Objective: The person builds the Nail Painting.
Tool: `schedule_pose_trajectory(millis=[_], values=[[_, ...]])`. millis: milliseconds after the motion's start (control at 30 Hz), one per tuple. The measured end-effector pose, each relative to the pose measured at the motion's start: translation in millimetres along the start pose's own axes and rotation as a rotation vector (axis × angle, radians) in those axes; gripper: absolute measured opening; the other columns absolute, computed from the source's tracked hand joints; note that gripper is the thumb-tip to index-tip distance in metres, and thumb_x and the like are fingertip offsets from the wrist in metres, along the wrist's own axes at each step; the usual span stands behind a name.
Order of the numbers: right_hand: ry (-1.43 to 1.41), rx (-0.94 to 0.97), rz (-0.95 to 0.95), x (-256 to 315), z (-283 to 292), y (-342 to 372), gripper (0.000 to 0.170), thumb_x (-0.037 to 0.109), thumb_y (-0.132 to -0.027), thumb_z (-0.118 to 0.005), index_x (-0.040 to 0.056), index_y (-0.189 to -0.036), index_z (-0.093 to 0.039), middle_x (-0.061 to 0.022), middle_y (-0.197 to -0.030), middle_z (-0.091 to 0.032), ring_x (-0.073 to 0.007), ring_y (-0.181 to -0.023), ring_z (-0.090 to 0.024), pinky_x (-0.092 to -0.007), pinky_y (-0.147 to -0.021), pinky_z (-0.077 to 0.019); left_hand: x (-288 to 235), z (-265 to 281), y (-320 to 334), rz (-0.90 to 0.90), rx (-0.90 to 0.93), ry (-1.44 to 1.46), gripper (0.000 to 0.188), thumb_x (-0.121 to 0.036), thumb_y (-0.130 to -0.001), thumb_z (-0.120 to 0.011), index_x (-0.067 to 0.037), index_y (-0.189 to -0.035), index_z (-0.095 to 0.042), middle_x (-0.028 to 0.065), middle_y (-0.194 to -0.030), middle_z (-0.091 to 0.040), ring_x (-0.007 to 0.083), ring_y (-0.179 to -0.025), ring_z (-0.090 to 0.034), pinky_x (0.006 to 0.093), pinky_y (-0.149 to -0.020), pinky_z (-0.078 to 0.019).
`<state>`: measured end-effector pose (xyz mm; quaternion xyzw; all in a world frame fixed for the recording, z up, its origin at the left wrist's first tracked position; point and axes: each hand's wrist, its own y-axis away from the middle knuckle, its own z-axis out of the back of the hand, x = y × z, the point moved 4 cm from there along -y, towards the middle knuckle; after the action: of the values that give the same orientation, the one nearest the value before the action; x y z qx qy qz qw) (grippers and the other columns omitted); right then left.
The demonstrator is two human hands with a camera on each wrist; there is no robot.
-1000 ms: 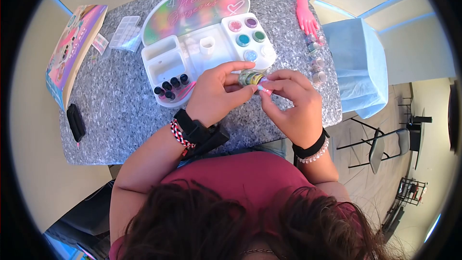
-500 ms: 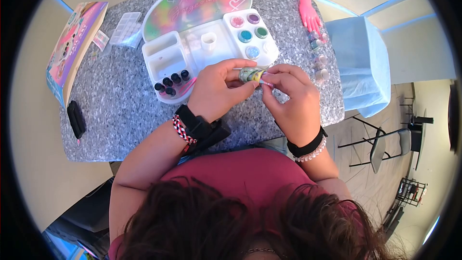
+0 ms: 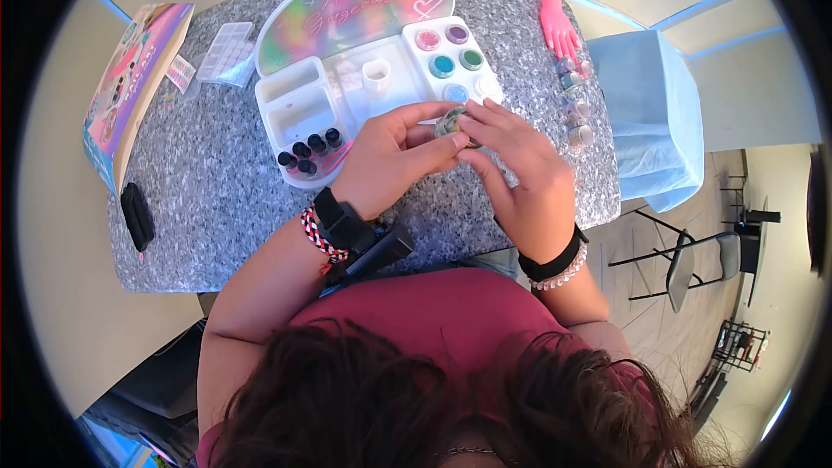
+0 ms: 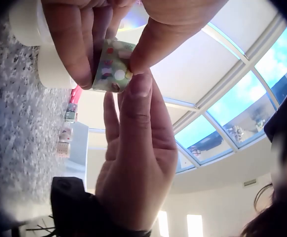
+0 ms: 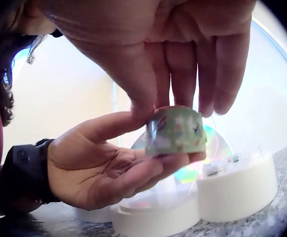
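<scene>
My left hand (image 3: pixel 390 160) grips a short, glossy green cylinder (image 5: pixel 177 132) with printed motifs; my right hand (image 3: pixel 529 175) pinches its rim. Held above the speckled grey bench (image 3: pixel 208 208), near the smooth white tray (image 3: pixel 347 104).

a folding chair (image 3: pixel 679 274) stands near a pale blue cover (image 3: pixel 646 117).

There are two bare hands (image 3: pixel 524 178) and five black-capped bottles (image 3: pixel 316 146)
</scene>
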<state>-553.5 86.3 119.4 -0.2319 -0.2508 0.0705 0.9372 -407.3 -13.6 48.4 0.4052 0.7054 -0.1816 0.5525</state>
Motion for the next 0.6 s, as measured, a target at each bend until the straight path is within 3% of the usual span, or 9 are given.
schedule_pose_trajectory(millis=[33,67,167,200,267,333,433,533,600], values=[[0.048,0.036,0.068,3.4,-2.7,-0.5,0.052,0.012,-0.092,-0.080,0.0060,-0.142,-0.066,-0.0177,-0.145,-0.067,-0.0415,-0.133,-0.064,-0.0484,-0.109,-0.0538,0.8,0.6,-0.2,0.009,-0.016,0.088,0.052,-0.015,-0.107,-0.068,-0.001,-0.155,-0.054,0.0087,-0.124,-0.073,0.0138,-0.108,-0.072,0.0275,-0.095,-0.0604],[0.050,0.032,0.069,5.8,-2.7,-1.2,0.052,0.012,-0.092,-0.080,0.0060,-0.142,-0.066,-0.0177,-0.145,-0.067,-0.0415,-0.133,-0.064,-0.0484,-0.109,-0.0538,0.9,1.2,-0.5,0.016,-0.030,0.176,0.053,-0.016,-0.108,-0.067,-0.002,-0.156,-0.052,0.0089,-0.126,-0.072,0.0154,-0.111,-0.072,0.0295,-0.098,-0.0609],[0.042,0.215,0.083,4.7,-1.9,-0.6,0.079,0.024,-0.096,-0.078,0.0024,-0.162,-0.042,-0.0201,-0.164,-0.048,-0.0467,-0.153,-0.042,-0.0530,-0.125,-0.0352,-4.2,1.6,-1.4,0.023,-0.069,0.220,0.051,-0.017,-0.106,-0.070,0.002,-0.151,-0.055,0.0142,-0.130,-0.071,0.0185,-0.111,-0.074,0.0305,-0.097,-0.0619],[0.089,0.191,0.074,-1.1,8.4,-3.2,0.079,0.024,-0.096,-0.078,0.0024,-0.162,-0.042,-0.0201,-0.164,-0.048,-0.0467,-0.153,-0.042,-0.0530,-0.125,-0.0352,-4.9,0.8,-3.3,0.025,-0.073,0.231,0.049,-0.014,-0.107,-0.069,0.002,-0.151,-0.054,0.0144,-0.129,-0.071,0.0202,-0.112,-0.073,0.0318,-0.098,-0.0618],[-0.104,0.035,-0.039,-14.9,35.5,-8.6,0.077,0.023,-0.095,-0.079,0.0024,-0.161,-0.044,-0.0198,-0.164,-0.049,-0.0465,-0.152,-0.043,-0.0515,-0.124,-0.0371,-1.4,0.1,-6.3,0.008,-0.070,0.118,0.052,-0.013,-0.108,-0.064,-0.002,-0.156,-0.049,0.0102,-0.129,-0.070,0.0198,-0.116,-0.071,0.0357,-0.101,-0.0610],[0.002,-0.087,-0.068,-43.1,62.7,-15.3,0.075,0.024,-0.093,-0.082,0.0034,-0.157,-0.050,-0.0190,-0.158,-0.056,-0.0445,-0.147,-0.050,-0.0494,-0.120,-0.0418,0.0,-3.8,-4.3,0.028,-0.007,0.095,0.053,-0.012,-0.107,-0.065,-0.003,-0.157,-0.048,0.0108,-0.129,-0.070,0.0199,-0.118,-0.070,0.0369,-0.102,-0.0609],[0.002,0.124,-0.094,-62.0,77.2,-20.6,0.076,0.030,-0.082,-0.092,0.0071,-0.148,-0.061,-0.0171,-0.141,-0.069,-0.0390,-0.128,-0.065,-0.0469,-0.109,-0.0511,-1.5,-9.4,-2.7,0.041,0.036,0.053,0.057,-0.011,-0.106,-0.066,-0.005,-0.159,-0.045,0.0119,-0.129,-0.070,0.0200,-0.121,-0.069,0.0387,-0.103,-0.0605],[-0.251,0.269,-0.025,-31.4,46.6,-16.0,0.076,0.032,-0.080,-0.093,0.0072,-0.146,-0.063,-0.0174,-0.139,-0.070,-0.0396,-0.125,-0.066,-0.0475,-0.106,-0.0525,-2.3,-8.3,-0.2,0.015,0.052,0.051,0.062,-0.010,-0.105,-0.068,-0.007,-0.161,-0.041,0.0127,-0.128,-0.070,0.0202,-0.121,-0.069,0.0393,-0.103,-0.0599],[-0.303,0.251,-0.015,-21.3,22.6,-9.0,0.069,0.026,-0.082,-0.092,0.0080,-0.143,-0.065,-0.0159,-0.135,-0.071,-0.0393,-0.122,-0.067,-0.0474,-0.103,-0.0542,-3.5,-5.9,2.6,0.012,0.060,0.058,0.065,-0.010,-0.105,-0.068,-0.007,-0.163,-0.039,0.0129,-0.129,-0.070,0.0203,-0.121,-0.069,0.0392,-0.103,-0.0595]])
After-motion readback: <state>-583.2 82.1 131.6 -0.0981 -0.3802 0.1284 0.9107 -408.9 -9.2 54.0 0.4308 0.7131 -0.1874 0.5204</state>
